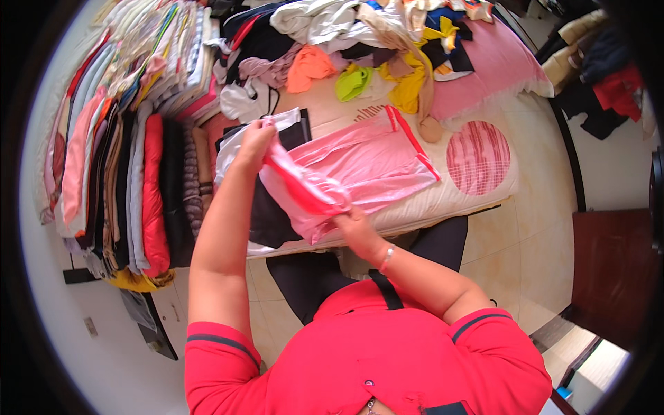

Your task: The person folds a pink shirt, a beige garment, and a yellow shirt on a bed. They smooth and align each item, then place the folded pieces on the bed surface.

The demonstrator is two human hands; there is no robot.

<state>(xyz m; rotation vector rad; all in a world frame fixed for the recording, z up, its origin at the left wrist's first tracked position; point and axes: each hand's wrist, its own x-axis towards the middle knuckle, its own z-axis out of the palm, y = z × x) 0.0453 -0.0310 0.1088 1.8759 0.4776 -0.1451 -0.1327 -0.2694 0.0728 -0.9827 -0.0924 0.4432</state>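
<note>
A pink garment with red trim (pixel 347 161) lies spread on the cream, patterned bedding, its left part lifted and folded over. My left hand (pixel 258 139) grips its raised upper left edge. Lower down and to the right, my right hand (pixel 358 228) pinches another edge of the same cloth; a bracelet is on that wrist. Beneath the left part of the pink garment lies a black garment (pixel 270 218), with a white garment (pixel 228 150) beside my left hand. Part of the pink cloth's underside is hidden by the fold.
Stacks of folded clothes (pixel 155 192) stand along the left. At the back lies a loose heap of clothes, with a yellow garment (pixel 410 83), an orange one (pixel 311 67) and a lime green one (pixel 354 82). A pink fringed cloth (pixel 487 67) covers the bed's back right.
</note>
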